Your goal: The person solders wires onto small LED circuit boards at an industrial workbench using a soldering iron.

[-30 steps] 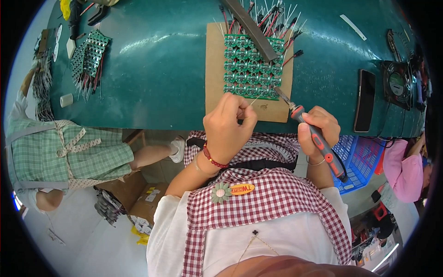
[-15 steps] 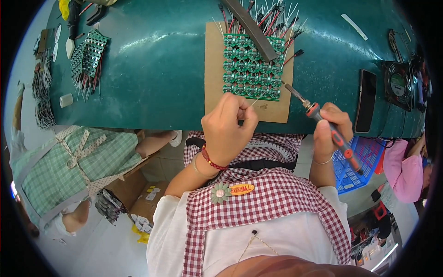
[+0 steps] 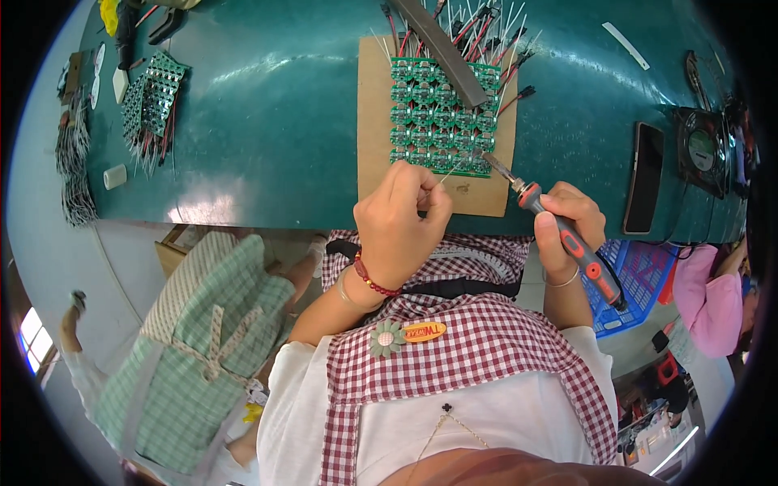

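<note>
A panel of small green circuit boards [image 3: 423, 115] lies on a brown cardboard sheet [image 3: 374, 121], with red, black and white wires fanning out beyond its far edge. A dark flat bar [image 3: 442, 53] rests slantwise across the panel. My left hand [image 3: 399, 212], at the panel's near edge, is closed in a pinch on a thin solder wire [image 3: 448, 173] that points toward the nearest row of boards. In my right hand [image 3: 574, 225] is a red and grey soldering iron [image 3: 559, 227]. Its tip is at the near right corner of the panel; whether it touches cannot be made out.
On the green table [image 3: 275, 121], another wired board panel [image 3: 154, 97] and a white roll [image 3: 116, 176] lie left. A black phone [image 3: 643, 178] and a fan [image 3: 701, 150] are right. A blue crate [image 3: 620, 283] stands below the table edge. A person in a green checked apron [image 3: 186, 356] is at left.
My right hand has moved the soldering iron left and slightly down, bringing its tip over the nearest board row. My left hand stays put. The person in green has shifted closer.
</note>
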